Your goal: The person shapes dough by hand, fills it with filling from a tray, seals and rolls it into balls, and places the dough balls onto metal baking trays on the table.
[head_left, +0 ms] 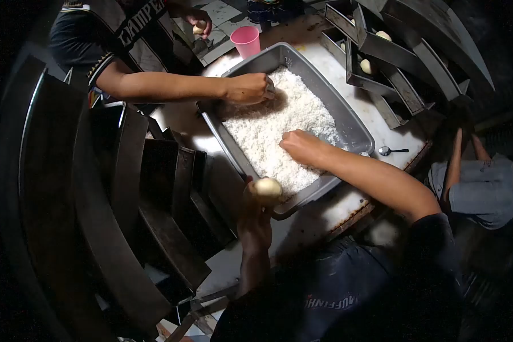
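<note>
My left hand (255,219) is closed around a round, pale dough ball (268,188), held up at the near left corner of a grey plastic tub (353,122). White crumbly flakes (302,108) like grated coconut fill much of the tub. My right hand (303,147) reaches in from the right, its curled fingers pressed into the flakes and its fingertips hidden. Across the tub, a co-worker's hand (248,88) is also down in the flakes. That person's other hand (202,21) holds a smaller dough piece (199,27).
Long metal baking pans (108,188) are stacked on the left. More metal pans (390,51), some with dough balls (367,66), stand at the far right. A pink cup (245,43) is behind the tub, and a spoon (390,151) lies right of it. Another person (479,188) is farther right.
</note>
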`<state>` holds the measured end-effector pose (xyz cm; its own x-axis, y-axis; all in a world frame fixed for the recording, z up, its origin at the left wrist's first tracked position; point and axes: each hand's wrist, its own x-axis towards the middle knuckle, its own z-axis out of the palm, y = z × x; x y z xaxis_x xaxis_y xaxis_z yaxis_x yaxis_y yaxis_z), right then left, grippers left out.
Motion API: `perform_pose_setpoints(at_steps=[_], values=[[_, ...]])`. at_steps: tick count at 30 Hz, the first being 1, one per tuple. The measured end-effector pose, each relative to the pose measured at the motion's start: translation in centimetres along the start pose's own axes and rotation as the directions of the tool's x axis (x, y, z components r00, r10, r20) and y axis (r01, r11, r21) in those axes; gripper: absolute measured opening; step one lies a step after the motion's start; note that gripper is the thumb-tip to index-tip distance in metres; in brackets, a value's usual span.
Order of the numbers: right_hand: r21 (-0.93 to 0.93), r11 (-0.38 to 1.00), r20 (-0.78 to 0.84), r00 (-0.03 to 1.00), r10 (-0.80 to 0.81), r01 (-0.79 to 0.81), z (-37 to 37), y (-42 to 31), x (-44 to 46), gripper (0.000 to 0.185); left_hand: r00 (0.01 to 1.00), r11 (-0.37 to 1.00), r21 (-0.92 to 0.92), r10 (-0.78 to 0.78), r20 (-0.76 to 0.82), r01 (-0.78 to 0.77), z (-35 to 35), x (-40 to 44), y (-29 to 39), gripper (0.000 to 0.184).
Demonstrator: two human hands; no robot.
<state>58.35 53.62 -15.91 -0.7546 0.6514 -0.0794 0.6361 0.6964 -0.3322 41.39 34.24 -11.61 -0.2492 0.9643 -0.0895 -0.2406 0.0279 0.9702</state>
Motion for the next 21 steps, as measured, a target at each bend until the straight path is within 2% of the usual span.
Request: perform_pose_setpoints(at_steps=[1, 2, 3, 4, 5, 6, 7, 8, 9, 10, 11, 13, 14, 15, 16, 17, 18, 19, 20, 21], values=[[-0.023, 1.0, 0.013, 1.0, 0.016, -0.015, -0.2, 0.1, 0.1, 0.021, 0.994, 0.929, 0.357, 0.08, 0.076, -0.102, 0.0, 0.3, -0.4, 0.043], [-0.023, 1.0, 0.008, 1.0, 0.017, -0.016, -0.9, 0.0, -0.1, 0.021, 0.993, 0.928, 0.358, 0.083, 0.079, -0.106, 0.3, 0.4, -0.5, 0.043], [0.259, 0.961, -0.048, 0.992, 0.116, -0.1, -2.2, -0.2, -0.7, 0.022, 1.0, 0.998, 0.058, -0.007, 0.029, 0.005, 0.6, 0.4, -0.7, 0.043], [0.523, 0.838, -0.068, 0.972, 0.224, -0.156, -3.3, -0.5, -1.3, 0.024, 0.994, 0.961, -0.254, -0.112, 0.007, 0.11, 0.9, 0.3, -0.8, 0.043], [0.518, 0.841, -0.061, 0.974, 0.219, -0.157, -3.9, -0.8, -2.0, 0.024, 0.994, 0.959, -0.262, -0.114, 0.001, 0.11, 1.2, 0.3, -0.6, 0.043], [0.783, 0.587, 0.032, 0.955, 0.295, -0.207, -4.4, -1.1, -2.7, 0.027, 0.978, 0.916, -0.357, -0.207, -0.033, 0.182, 1.6, 0.4, -0.1, 0.042], [0.938, 0.253, 0.146, 0.932, 0.332, -0.237, -5.0, -1.6, -3.2, 0.03, 0.953, 0.859, -0.451, -0.298, -0.059, 0.241, 1.9, 0.4, 0.3, 0.041], [0.963, 0.197, 0.117, 0.943, 0.31, -0.184, -5.5, -2.7, -4.2, 0.026, 0.96, 0.876, -0.441, -0.264, -0.096, 0.197, 2.1, 0.2, -0.3, 0.038], [0.961, 0.203, 0.122, 0.945, 0.303, -0.189, -6.0, -4.3, -5.3, 0.026, 0.959, 0.874, -0.447, -0.264, -0.104, 0.192, 2.5, 0.1, -0.1, 0.038], [0.879, 0.476, -0.141, 0.955, 0.263, -0.001, -6.5, -6.1, -6.4, 0.027, 0.94, 0.834, -0.494, -0.329, -0.086, 0.246, 3.0, 0.1, 0.4, 0.037], [0.69, 0.703, -0.382, 0.912, 0.15, 0.174, -6.5, -7.6, -7.4, 0.028, 0.919, 0.789, -0.537, -0.39, -0.061, 0.299, 3.6, 0.2, 0.6, 0.037], [0.34, 0.888, -0.584, 0.81, -0.059, 0.31, -5.2, -9.8, -8.6, 0.035, 0.919, 0.741, -0.591, -0.395, -0.002, 0.317, 3.7, 0.0, -0.2, 0.035], [0.159, 0.948, -0.498, 0.851, -0.164, 0.276, -5.4, -10.9, -10.0, 0.043, 0.929, 0.723, -0.61, -0.367, 0.056, 0.323, 3.7, -0.3, -0.2, 0.035], [0.152, 0.95, -0.5, 0.85, -0.164, 0.273, -5.1, -11.9, -11.0, 0.043, 0.935, 0.706, -0.627, -0.334, 0.115, 0.329, 3.8, -0.8, -0.2, 0.035], [0.085, 0.965, -0.457, 0.87, -0.184, 0.249, -4.9, -12.9, -11.9, 0.042, 0.958, 0.722, -0.635, -0.264, 0.113, 0.274, 4.1, -1.3, 0.1, 0.035], [0.02, 0.974, -0.413, 0.889, -0.199, 0.227, -4.6, -13.8, -12.8, 0.044, 0.958, 0.724, -0.632, -0.261, 0.119, 0.276, 4.3, -2.1, 0.4, 0.035], [-0.004, 0.979, -0.25, 0.948, -0.199, 0.205, -5.0, -14.6, -14.0, 0.051, 0.964, 0.746, -0.615, -0.245, 0.107, 0.258, 4.5, -3.0, 0.6, 0.035], [-0.007, 0.98, -0.256, 0.947, -0.195, 0.2, -4.8, -15.2, -14.9, 0.051, 0.969, 0.767, -0.595, -0.229, 0.094, 0.239, 4.6, -3.8, 0.7, 0.036], [-0.062, 0.984, -0.221, 0.96, -0.175, 0.165, -4.5, -15.9, -15.8, 0.053, 0.968, 0.77, -0.59, -0.229, 0.101, 0.244, 4.6, -4.7, 0.6, 0.036], [-0.114, 0.985, -0.188, 0.971, -0.149, 0.129, -4.0, -16.6, -16.8, 0.056, 0.952, 0.778, -0.561, -0.298, 0.065, 0.282, 4.5, -5.6, 0.4, 0.037]])
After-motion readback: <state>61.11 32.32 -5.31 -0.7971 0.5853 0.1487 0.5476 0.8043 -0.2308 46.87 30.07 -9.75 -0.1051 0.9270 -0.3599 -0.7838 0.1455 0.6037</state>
